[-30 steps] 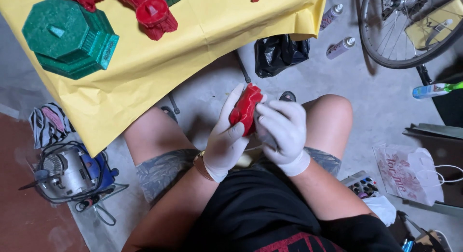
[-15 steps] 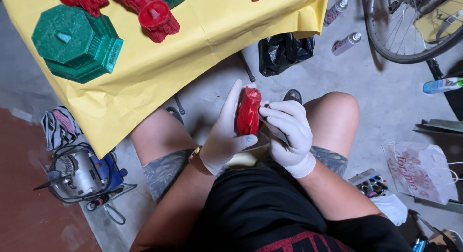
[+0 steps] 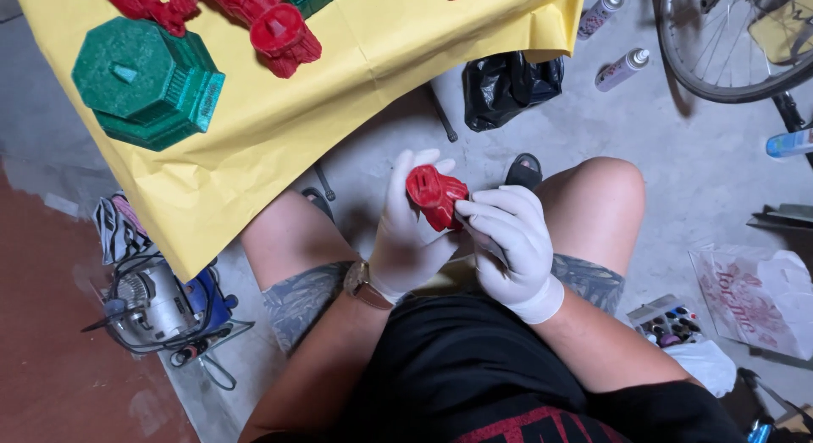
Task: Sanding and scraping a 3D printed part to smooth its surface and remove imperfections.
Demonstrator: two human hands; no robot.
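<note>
MOVED: red figure (image 3: 436, 196) now tilted toward 10 o'clock | HANDS: left hand (image 3: 408, 231) cradles it, right hand (image 3: 508, 240) pinches its 4 o'clock end, steadying it above the lap.

red piece (image 3: 436, 196): lower part hidden by hands | bicycle wheel (image 3: 720, 49): cut off at top edge

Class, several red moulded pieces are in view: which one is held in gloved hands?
The small red piece between the knees, gripped by both hands; the other red pieces lie on the yellow sheet.
</note>
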